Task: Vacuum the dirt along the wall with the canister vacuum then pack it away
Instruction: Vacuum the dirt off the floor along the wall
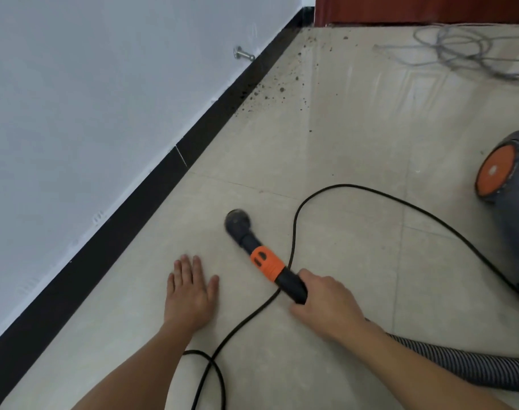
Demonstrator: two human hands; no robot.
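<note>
Both bare forearms enter from the lower edge and reach forward over the tiled floor (356, 143), with the white wall (89, 99) and its black baseboard (134, 220) to the left of the left hand. The left hand (190, 294) lies palm down, fingers straight and slightly spread, holding nothing; whether it presses the tile or hovers just above it cannot be told. The right hand (326, 303) is curled around the rear of the black wand (291, 287), back of the hand upward, fingertips hidden beneath the tube. To the right of this hand, the canister vacuum (512, 184) is cut off by the frame edge, showing only a grey shell and an orange wheel disc. The ribbed grey hose (459, 362) emerges behind the right wrist and runs off the right edge. A black power cord (293, 232) loops ahead of the right hand, passes under the wand just in front of the knuckles, and runs back between the two forearms. Ahead of the right hand the wand carries an orange collar (267, 263) and ends in a round brush head (237, 224), blurred, near the floor. The dirt (279, 87) lies scattered along the baseboard well ahead of both hands, apart from the brush head. Farther ahead are a blurred grey cable (465, 48), a red-brown door (415, 8) cut off at the top, and a metal door stop (244, 54) on the wall.
</note>
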